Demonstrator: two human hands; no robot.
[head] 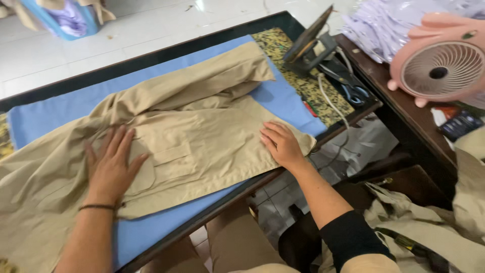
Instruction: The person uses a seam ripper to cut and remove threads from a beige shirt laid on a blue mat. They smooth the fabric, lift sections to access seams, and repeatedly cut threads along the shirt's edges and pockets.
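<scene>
The fingers of the left hand (112, 167) are spread apart and laid flat, palm down, on the khaki shirt (192, 136), just beside its flapped chest pocket (164, 159). The fingers of the right hand (281, 144) lie closer together, also flat, pressing the shirt's edge near the board's front right corner. Neither hand grips anything — both simply rest on the cloth.

The shirt lies spread across the blue-covered ironing board (283, 98), one sleeve (222, 71) folded toward the far side, the rest trailing off the board to the left. Judged from its creases and the way it drapes, it is a light, soft woven cloth with no stiffness of its own; it would likely slide a little on the smooth blue cover and bunch if pushed from one side only. Flat palms suit smoothing it; for lifting or turning, the seams, the hem and the collar look like the firmest places to pinch, since they are doubled.

Beyond the right hand, an iron (309, 44) stands tilted on a patterned pad (283, 48), its cord (331, 103) running toward the board's edge, with scissors (351, 88) just beside it. A pink fan (438, 63) sits on the dark table (404, 114) to the right — more khaki cloth (429, 227) is heaped below.
</scene>
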